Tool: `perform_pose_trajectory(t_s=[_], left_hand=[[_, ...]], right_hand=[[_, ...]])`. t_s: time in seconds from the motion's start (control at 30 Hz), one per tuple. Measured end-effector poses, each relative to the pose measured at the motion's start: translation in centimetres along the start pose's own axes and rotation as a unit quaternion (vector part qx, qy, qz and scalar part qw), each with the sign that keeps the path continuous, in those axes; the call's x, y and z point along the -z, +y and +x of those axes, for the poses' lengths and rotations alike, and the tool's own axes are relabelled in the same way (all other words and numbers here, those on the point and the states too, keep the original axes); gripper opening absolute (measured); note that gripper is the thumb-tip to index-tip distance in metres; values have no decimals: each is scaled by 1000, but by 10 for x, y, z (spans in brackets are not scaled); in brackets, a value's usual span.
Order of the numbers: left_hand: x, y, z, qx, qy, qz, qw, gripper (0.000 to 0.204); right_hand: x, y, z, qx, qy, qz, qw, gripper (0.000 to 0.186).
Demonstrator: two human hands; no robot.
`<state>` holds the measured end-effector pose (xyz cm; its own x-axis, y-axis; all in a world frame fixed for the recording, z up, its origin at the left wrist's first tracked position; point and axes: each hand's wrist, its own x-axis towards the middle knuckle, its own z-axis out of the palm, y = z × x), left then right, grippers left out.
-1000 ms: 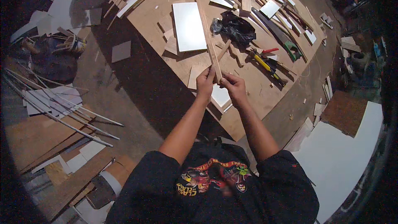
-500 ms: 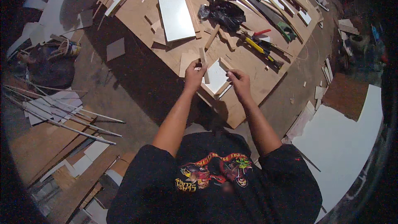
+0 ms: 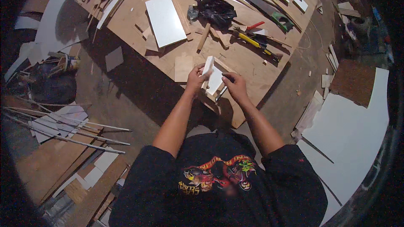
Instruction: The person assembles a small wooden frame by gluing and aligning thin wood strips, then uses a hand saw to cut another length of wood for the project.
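Note:
My left hand is closed on a short wooden strip, whose white face shows. That strip stands along the left side of a small open wooden box with a white bottom. Whether it touches the box there I cannot tell. My right hand pinches the right side of the box, fingertips on its edge. The box is near the front corner of a wooden worktable. A bare wooden block lies just left of my left hand.
On the table lie a white panel, a black plastic bag, a yellow-handled tool and a green-handled saw. Wood strips crowd its far side. Metal rods and board offcuts lie on the left floor, a large white sheet on the right.
My left hand has turned the strip, so its white face now shows instead of its narrow wooden edge. My right hand stays on the box. The whole view has shifted slightly.

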<state>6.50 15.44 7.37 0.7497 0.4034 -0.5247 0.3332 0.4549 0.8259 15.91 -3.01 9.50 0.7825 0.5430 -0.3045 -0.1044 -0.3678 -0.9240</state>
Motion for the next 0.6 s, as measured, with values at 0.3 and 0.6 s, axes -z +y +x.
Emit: perform_pose_trajectory(t_s=[0.3,0.6], left_hand=[[3,25,-2,-41,88,358,929,43],[38,5,33,-109,5,457,883,37]], right_hand=[[21,34,22,-18,44,-28,998,30],[41,31,14,-34,65,3,997,26]])
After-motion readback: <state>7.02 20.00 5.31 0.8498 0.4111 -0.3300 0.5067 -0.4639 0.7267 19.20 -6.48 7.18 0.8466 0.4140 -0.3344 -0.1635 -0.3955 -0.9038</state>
